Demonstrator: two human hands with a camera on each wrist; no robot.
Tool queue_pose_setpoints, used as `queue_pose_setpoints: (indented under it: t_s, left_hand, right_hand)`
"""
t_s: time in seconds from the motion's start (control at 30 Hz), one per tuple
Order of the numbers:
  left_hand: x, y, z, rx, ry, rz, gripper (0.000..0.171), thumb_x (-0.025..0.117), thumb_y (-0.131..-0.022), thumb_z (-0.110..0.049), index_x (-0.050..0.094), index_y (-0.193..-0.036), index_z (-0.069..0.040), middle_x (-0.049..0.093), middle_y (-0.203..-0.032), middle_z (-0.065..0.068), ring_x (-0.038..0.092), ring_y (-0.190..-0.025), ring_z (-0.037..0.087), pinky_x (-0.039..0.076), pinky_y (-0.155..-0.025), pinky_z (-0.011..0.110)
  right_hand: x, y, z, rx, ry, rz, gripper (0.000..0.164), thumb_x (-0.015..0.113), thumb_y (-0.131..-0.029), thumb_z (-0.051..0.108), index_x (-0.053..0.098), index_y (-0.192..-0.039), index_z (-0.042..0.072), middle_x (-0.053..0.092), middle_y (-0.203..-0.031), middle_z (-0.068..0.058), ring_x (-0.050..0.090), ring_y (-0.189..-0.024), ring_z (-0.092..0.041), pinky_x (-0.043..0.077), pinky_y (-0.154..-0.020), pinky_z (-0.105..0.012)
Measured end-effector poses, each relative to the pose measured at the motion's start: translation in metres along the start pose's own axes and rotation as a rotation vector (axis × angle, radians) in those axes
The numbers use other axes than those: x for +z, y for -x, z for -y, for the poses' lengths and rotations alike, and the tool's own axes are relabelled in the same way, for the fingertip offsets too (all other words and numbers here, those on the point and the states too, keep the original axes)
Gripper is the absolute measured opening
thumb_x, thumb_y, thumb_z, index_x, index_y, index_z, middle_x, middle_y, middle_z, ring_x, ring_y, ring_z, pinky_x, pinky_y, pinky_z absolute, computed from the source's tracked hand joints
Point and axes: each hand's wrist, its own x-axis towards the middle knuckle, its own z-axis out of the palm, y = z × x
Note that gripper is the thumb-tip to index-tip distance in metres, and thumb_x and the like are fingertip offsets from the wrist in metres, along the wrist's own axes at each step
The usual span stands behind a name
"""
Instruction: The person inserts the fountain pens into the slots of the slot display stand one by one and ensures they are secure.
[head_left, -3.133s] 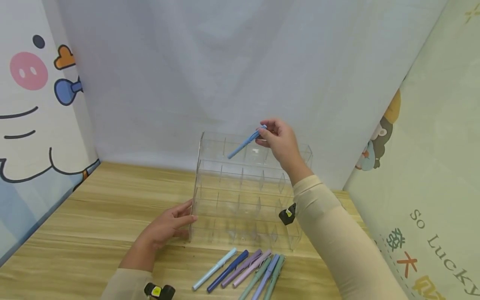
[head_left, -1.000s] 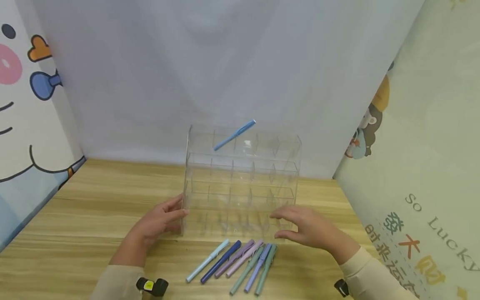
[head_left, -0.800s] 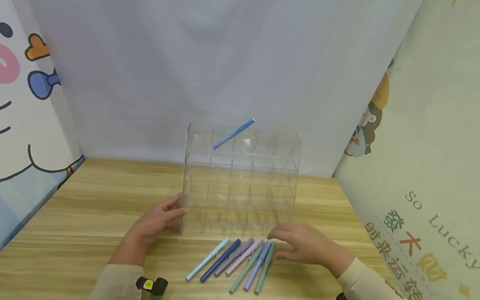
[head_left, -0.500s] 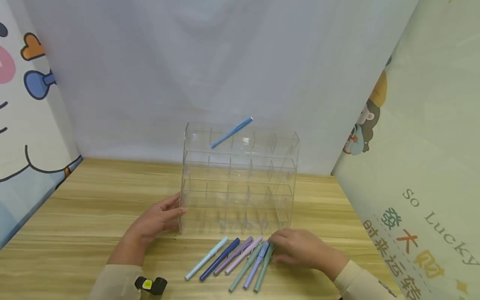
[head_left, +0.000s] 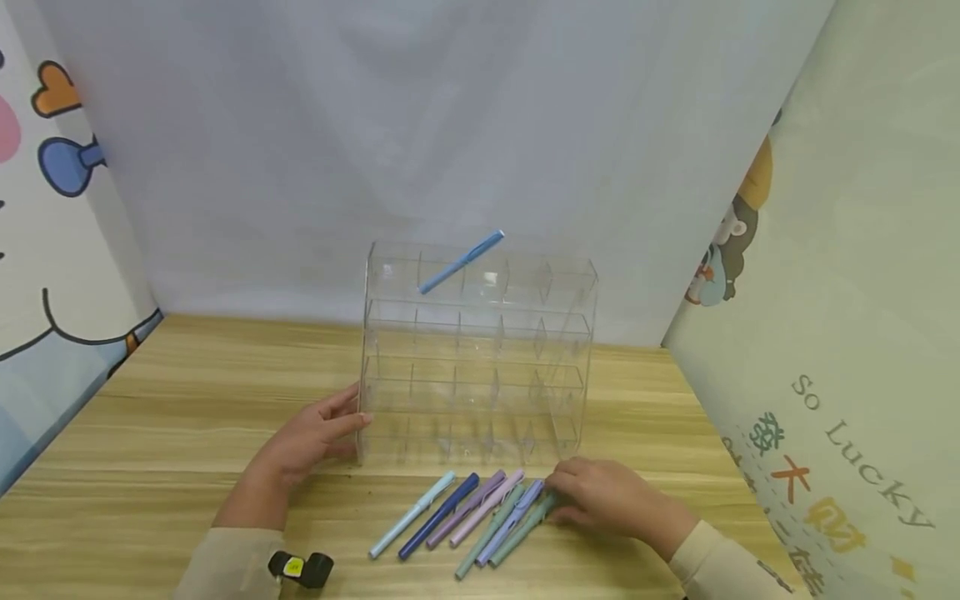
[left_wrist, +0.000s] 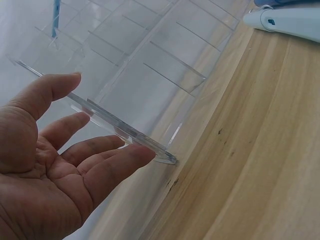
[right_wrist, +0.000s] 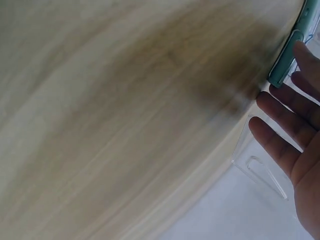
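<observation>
In the head view, we see the left hand (head_left: 307,437) on the counter (head_left: 187,400), its grip holding the clear rack (head_left: 472,327) by its left side. A blue pen (head_left: 461,262) slants across the top row. Seven pens (head_left: 486,510) lie in front; the right hand (head_left: 611,500) pinches the rightmost green pen (head_left: 523,533).
</observation>
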Motion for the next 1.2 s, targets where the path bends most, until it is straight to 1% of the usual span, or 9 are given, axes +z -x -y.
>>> queue_pose_setpoints:
  t_s: [0.1,0.23,0.43,0.53,0.63,0.8,1.0,1.1,1.2]
  left_hand:
    - [0.000,0.000,-0.001,-0.002,0.000,-0.003,0.080,0.070,-0.091,-0.037,0.026,-0.157,-0.023,0.027,-0.160,0.014,0.039,-0.138,0.037,0.051,-0.098,0.044]
    - [0.000,0.001,-0.001,-0.002,0.001,-0.003,0.081,0.070,-0.090,-0.038,0.026,-0.157,-0.024,0.027,-0.161,0.013,0.039,-0.138,0.037,0.051,-0.099,0.045]
    - [0.002,0.004,-0.003,0.008,0.010,-0.001,0.078,0.068,-0.093,-0.033,0.025,-0.157,-0.020,0.025,-0.161,0.016,0.039,-0.138,0.040,0.051,-0.098,0.045]
    - [0.002,0.004,-0.004,0.008,0.011,-0.001,0.077,0.067,-0.094,-0.032,0.025,-0.157,-0.020,0.024,-0.161,0.017,0.039,-0.138,0.040,0.051,-0.098,0.045]
    - [0.002,0.004,-0.004,0.005,0.007,-0.007,0.078,0.068,-0.093,-0.034,0.026,-0.157,-0.021,0.025,-0.161,0.017,0.039,-0.138,0.040,0.051,-0.098,0.044]
    - [0.001,0.004,-0.003,0.002,0.003,-0.008,0.081,0.069,-0.091,-0.037,0.025,-0.157,-0.022,0.023,-0.161,0.017,0.037,-0.139,0.040,0.051,-0.098,0.045]
    - [0.001,0.004,-0.004,0.004,0.006,-0.013,0.079,0.069,-0.092,-0.034,0.026,-0.157,-0.020,0.022,-0.162,0.016,0.036,-0.140,0.038,0.050,-0.100,0.045]
    - [0.001,0.004,-0.003,0.007,0.005,-0.015,0.077,0.068,-0.093,-0.032,0.026,-0.157,-0.019,0.022,-0.162,0.016,0.037,-0.140,0.038,0.050,-0.100,0.045]
    - [0.001,0.004,-0.004,0.011,0.003,-0.014,0.076,0.067,-0.094,-0.031,0.026,-0.156,-0.019,0.022,-0.162,0.015,0.037,-0.140,0.038,0.050,-0.100,0.046]
  right_hand:
    - [0.002,0.001,0.000,-0.015,0.003,-0.009,0.033,0.073,-0.086,0.041,0.068,-0.109,0.018,0.065,-0.101,0.010,0.061,-0.090,-0.005,0.055,-0.078,-0.023]
    - [0.005,0.000,0.000,-0.049,0.043,-0.014,0.030,0.074,-0.085,0.041,0.070,-0.105,0.018,0.062,-0.097,0.010,0.058,-0.086,-0.004,0.053,-0.074,-0.021]
    - [0.006,-0.003,0.000,-0.085,0.103,-0.028,0.022,0.076,-0.085,0.033,0.072,-0.101,0.018,0.061,-0.093,0.008,0.055,-0.081,-0.004,0.051,-0.067,-0.021]
    - [0.006,-0.003,0.000,-0.099,0.107,-0.043,0.018,0.076,-0.085,0.029,0.071,-0.098,0.018,0.061,-0.093,0.008,0.056,-0.082,-0.005,0.052,-0.068,-0.021]
    - [0.004,-0.002,-0.001,-0.101,0.097,-0.036,0.018,0.075,-0.085,0.028,0.070,-0.099,0.018,0.063,-0.095,0.008,0.058,-0.085,-0.006,0.054,-0.071,-0.023]
    - [-0.003,0.000,-0.002,-0.075,0.016,-0.002,0.020,0.073,-0.088,0.029,0.070,-0.105,0.019,0.067,-0.098,0.009,0.062,-0.089,-0.006,0.055,-0.077,-0.025]
    - [-0.021,0.001,-0.006,-0.007,-0.179,0.036,0.017,0.069,-0.092,0.027,0.071,-0.107,0.019,0.070,-0.107,0.009,0.065,-0.099,-0.007,0.055,-0.084,-0.028]
    - [-0.034,0.000,-0.008,0.049,-0.272,0.067,0.016,0.065,-0.095,0.029,0.069,-0.108,0.021,0.068,-0.107,0.012,0.064,-0.096,-0.004,0.055,-0.081,-0.027]
    - [-0.046,-0.002,-0.010,0.104,-0.335,0.076,0.017,0.063,-0.096,0.034,0.067,-0.109,0.025,0.066,-0.105,0.015,0.062,-0.092,0.001,0.055,-0.076,-0.025]
